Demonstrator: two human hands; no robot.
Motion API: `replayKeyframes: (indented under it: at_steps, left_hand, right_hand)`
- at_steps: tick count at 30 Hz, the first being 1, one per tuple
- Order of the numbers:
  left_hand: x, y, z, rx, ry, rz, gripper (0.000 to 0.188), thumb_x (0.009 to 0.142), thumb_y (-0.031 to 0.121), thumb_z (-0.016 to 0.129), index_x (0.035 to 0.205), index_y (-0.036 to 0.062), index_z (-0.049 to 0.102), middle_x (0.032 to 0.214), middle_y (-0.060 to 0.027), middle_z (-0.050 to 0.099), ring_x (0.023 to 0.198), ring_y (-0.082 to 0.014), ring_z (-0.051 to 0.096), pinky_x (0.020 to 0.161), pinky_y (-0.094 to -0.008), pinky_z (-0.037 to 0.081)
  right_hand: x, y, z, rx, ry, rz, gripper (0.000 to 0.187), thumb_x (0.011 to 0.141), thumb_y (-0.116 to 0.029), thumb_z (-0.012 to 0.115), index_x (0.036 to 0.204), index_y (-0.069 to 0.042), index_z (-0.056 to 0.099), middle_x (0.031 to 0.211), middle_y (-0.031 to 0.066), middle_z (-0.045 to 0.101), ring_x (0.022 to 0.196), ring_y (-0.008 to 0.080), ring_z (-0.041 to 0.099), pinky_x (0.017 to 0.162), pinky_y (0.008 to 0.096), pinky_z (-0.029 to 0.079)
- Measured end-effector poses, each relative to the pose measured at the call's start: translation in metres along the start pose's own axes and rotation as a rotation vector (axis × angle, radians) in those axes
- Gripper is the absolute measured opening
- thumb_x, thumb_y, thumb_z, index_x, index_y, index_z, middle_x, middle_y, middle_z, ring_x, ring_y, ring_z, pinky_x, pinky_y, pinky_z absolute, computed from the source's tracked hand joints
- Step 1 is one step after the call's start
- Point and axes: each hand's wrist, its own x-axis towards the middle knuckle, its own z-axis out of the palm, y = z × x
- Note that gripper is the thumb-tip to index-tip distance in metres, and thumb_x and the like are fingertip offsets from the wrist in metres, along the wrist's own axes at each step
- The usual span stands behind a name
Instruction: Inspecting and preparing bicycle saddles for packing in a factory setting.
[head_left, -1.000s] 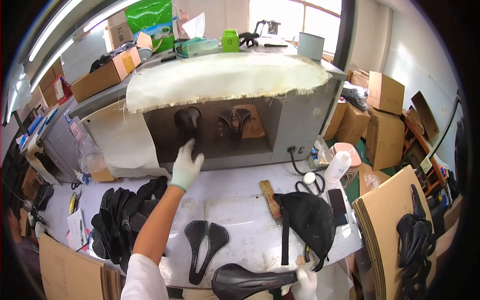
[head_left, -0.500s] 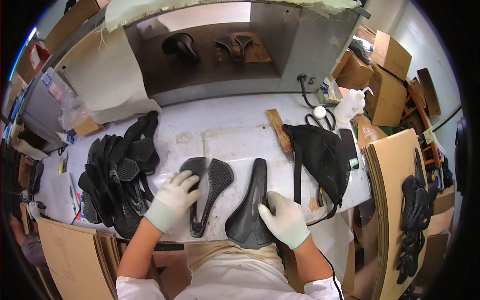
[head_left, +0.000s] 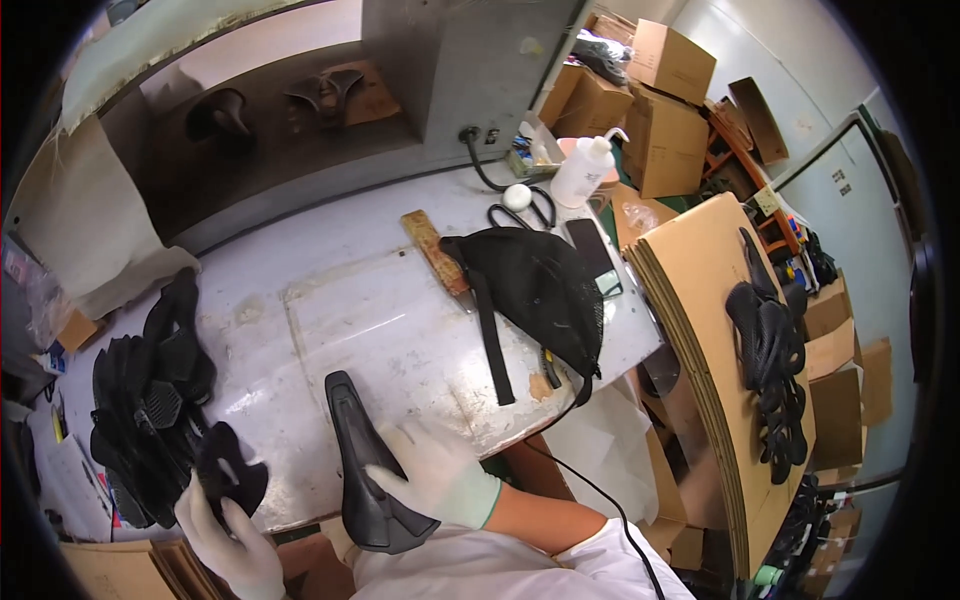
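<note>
A smooth black bicycle saddle [head_left: 362, 462] is at the table's front edge, its narrow nose pointing away from me. My right hand [head_left: 440, 478], in a white glove, grips its right side, with the thumb lying on top and the other fingers partly hidden. At the lower left, my gloved left hand [head_left: 232, 540] holds a black saddle pad [head_left: 232, 465] between thumb and fingers. The pad is tilted, next to a heap of black saddle pads [head_left: 150, 400], some with a honeycomb texture.
A black cloth bag [head_left: 535, 290], a wooden-handled scraper [head_left: 435, 250], scissors [head_left: 545, 207], a phone [head_left: 592, 250] and a white bottle [head_left: 582, 172] lie or stand at the right. Behind is a metal heating box [head_left: 470, 70] with saddle parts inside. Cardboard sheets [head_left: 700, 330] stand right.
My view has swung right. My left hand has picked up the pad from mid-table and brought it left beside the heap. My right hand stays on the saddle, which is now turned slightly.
</note>
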Motion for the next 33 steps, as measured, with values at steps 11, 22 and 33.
replayKeyframes:
  at_steps: [11,22,33]
  left_hand:
    - [0.036,0.082,-0.002,-0.257,-0.397,0.283,0.070,0.084,0.006,0.071,0.150,-0.0054,0.049,0.091,-0.0199,0.065,0.070,-0.0327,0.065,0.061,-0.0412,0.054]
    - [0.028,0.029,0.078,-0.308,-0.671,0.076,0.068,0.091,0.014,0.070,0.151,-0.0074,0.048,0.099,-0.0206,0.070,0.062,-0.0308,0.064,0.058,-0.0410,0.055]
    - [0.022,0.018,0.088,-0.338,-0.706,0.091,0.068,0.090,0.013,0.069,0.149,-0.0110,0.047,0.096,-0.0208,0.066,0.065,-0.0311,0.063,0.055,-0.0394,0.054]
  right_hand:
    - [0.023,-0.038,-0.039,0.182,0.388,-0.410,0.068,0.087,-0.004,0.074,0.149,0.007,0.047,0.092,0.0181,0.068,0.073,0.0369,0.066,0.063,0.0447,0.053]
    - [0.033,0.003,-0.024,-0.154,-0.007,-0.270,0.056,0.093,-0.019,0.069,0.145,0.001,0.059,0.079,0.0054,0.053,0.065,0.0199,0.060,0.056,0.0375,0.048]
    - [0.041,0.010,-0.017,-0.152,-0.053,-0.256,0.058,0.091,-0.018,0.072,0.144,0.001,0.060,0.079,0.0036,0.055,0.065,0.0176,0.061,0.056,0.0331,0.049]
